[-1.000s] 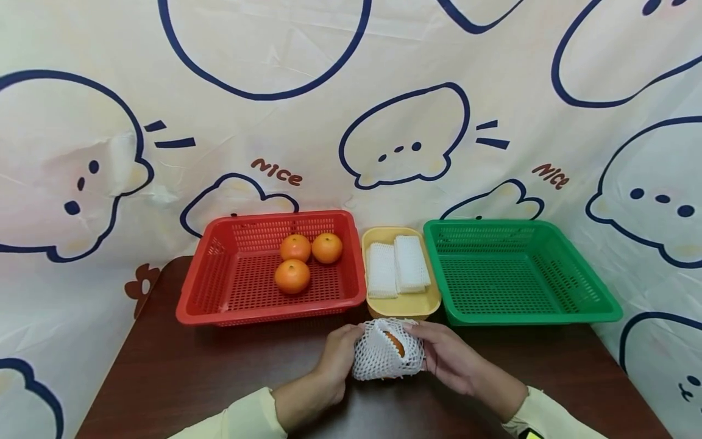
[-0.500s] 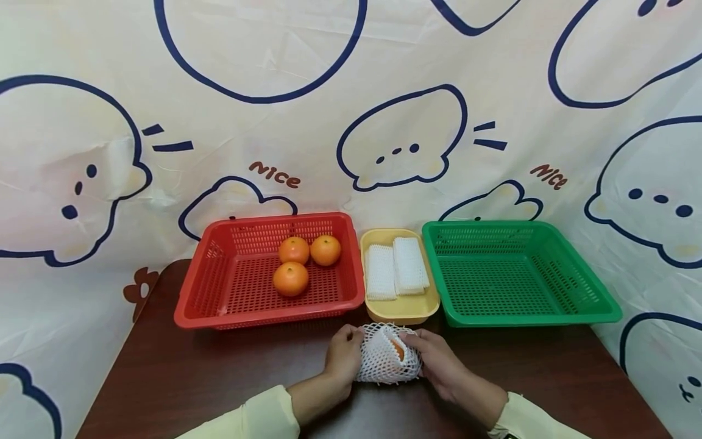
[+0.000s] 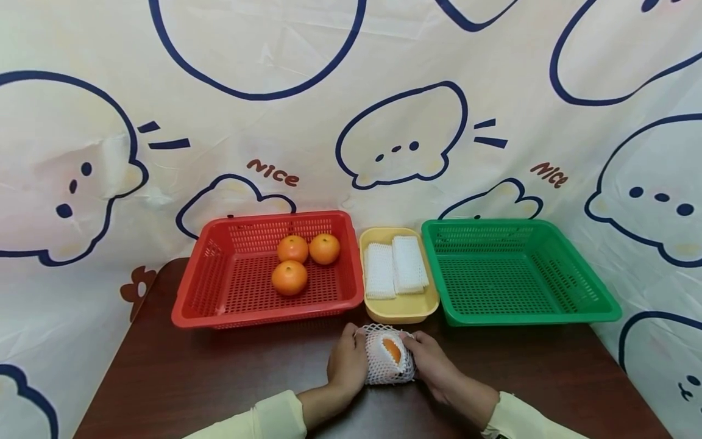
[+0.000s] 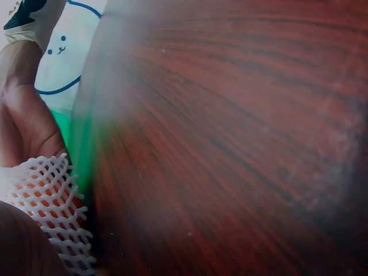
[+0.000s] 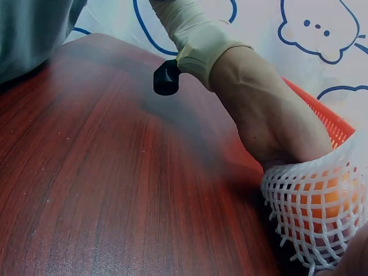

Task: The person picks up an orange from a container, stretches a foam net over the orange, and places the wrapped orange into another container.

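Note:
An orange (image 3: 392,350) shows through a gap in the white foam net sleeve (image 3: 379,366) wrapped about it, just above the table's near middle. My left hand (image 3: 348,364) grips the sleeve from the left, thumb on top. From the right, my right hand (image 3: 433,366) pinches its edge with the thumb near the gap. The left wrist view shows the net (image 4: 54,201) with orange behind its mesh, and the right wrist view shows the net (image 5: 316,213) between both hands. Fingers beneath the fruit are hidden.
A red basket (image 3: 269,317) with three oranges (image 3: 289,278) stands at the back left. Beside it a yellow tray (image 3: 403,311) bears folded foam nets (image 3: 408,264). The green basket (image 3: 526,319) is at the back right, before a printed cloth.
Both hands have come closer together around the netted orange. The right hand has shifted left and the gap in the net has turned slightly, showing the orange more plainly.

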`<state>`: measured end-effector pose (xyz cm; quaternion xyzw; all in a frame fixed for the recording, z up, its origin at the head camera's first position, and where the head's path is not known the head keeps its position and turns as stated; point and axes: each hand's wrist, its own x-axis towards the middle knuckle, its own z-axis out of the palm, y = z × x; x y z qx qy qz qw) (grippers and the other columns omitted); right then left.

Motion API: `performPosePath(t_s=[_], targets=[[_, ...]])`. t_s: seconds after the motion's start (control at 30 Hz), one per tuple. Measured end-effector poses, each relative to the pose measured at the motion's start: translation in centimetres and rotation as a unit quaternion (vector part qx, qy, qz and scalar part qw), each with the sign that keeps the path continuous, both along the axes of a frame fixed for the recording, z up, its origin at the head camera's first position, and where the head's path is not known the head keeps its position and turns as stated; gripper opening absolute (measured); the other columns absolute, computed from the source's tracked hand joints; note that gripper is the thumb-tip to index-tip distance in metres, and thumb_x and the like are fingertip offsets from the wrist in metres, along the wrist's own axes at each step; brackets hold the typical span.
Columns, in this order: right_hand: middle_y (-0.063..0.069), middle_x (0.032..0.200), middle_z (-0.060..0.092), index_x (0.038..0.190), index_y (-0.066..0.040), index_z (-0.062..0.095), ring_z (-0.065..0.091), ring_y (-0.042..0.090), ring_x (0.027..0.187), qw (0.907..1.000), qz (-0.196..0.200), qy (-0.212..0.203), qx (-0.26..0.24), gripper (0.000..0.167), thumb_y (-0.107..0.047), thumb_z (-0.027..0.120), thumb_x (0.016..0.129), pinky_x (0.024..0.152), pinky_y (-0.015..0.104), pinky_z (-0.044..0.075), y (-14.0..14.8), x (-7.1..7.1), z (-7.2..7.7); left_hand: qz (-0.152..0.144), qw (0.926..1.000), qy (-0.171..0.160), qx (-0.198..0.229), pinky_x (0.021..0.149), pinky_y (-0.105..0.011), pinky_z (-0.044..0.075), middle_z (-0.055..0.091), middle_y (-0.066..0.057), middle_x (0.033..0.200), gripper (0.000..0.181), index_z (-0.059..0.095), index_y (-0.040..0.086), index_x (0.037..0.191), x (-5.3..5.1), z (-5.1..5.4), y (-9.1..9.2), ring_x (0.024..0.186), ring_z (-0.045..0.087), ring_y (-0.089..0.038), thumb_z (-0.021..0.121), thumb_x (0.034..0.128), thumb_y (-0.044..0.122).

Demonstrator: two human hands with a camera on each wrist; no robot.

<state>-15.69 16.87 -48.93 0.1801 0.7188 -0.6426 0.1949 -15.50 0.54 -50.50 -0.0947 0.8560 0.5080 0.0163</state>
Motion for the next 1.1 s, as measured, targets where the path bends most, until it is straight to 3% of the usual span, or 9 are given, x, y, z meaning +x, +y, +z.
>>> performPosePath(t_s=[0.2,0.43,0.7,0.87,1.1], targets=[[0.009,0.102,0.061,0.106,0.0,0.051,0.06,0.017,0.085,0.9999,-0.008,0.015,0.003,0.031,-0.03,0.044,0.11,0.07,0.03,0.053,-0.1,0.0,-0.5,-0.006,0.9988,0.003,0.049,0.058,-0.03,0.032,0.04,0.0,0.07,0.022,0.052,0.011,0.091,0.1,0.1,0.3,0.065,0.041,-0.016,0.045,0.1097,0.02],[0.016,0.114,0.064,0.124,0.007,0.051,0.061,0.017,0.096,0.9965,-0.023,0.077,0.022,0.041,-0.031,0.042,0.111,0.078,0.028,0.051,-0.4,-0.2,0.4,0.006,0.9869,-0.015,0.161,0.08,-0.032,0.045,0.061,-0.006,0.092,0.021,0.058,0.006,0.101,0.1,1.0,0.5,0.092,0.055,-0.016,0.041,0.1079,0.015],[0.017,0.121,0.063,0.132,0.006,0.048,0.061,0.015,0.099,0.997,-0.027,0.072,0.007,0.044,-0.032,0.042,0.112,0.082,0.028,0.052,-0.4,-0.2,1.2,-0.017,0.9856,-0.018,0.167,0.083,-0.031,0.043,0.058,-0.004,0.093,0.023,0.057,0.006,0.102,0.2,1.6,0.4,0.094,0.054,-0.015,0.038,0.1092,0.017],[0.021,0.126,0.063,0.136,0.008,0.045,0.064,0.015,0.1,0.9971,-0.03,0.069,0.007,0.048,-0.033,0.042,0.111,0.081,0.028,0.054,-0.5,-0.3,1.3,-0.005,0.9834,-0.003,0.181,0.074,-0.026,0.039,0.047,0.0,0.084,0.022,0.055,0.005,0.097,0.3,1.5,0.6,0.084,0.047,-0.013,0.04,0.1098,0.016],[0.019,0.118,0.065,0.131,0.008,0.048,0.064,0.014,0.095,0.9969,-0.036,0.07,0.0,0.045,-0.031,0.044,0.111,0.078,0.028,0.054,-0.6,0.0,1.4,0.017,0.9787,0.006,0.204,0.064,-0.023,0.033,0.036,0.003,0.076,0.027,0.048,0.007,0.085,0.2,1.3,0.9,0.072,0.039,-0.012,0.04,0.1095,0.016]])
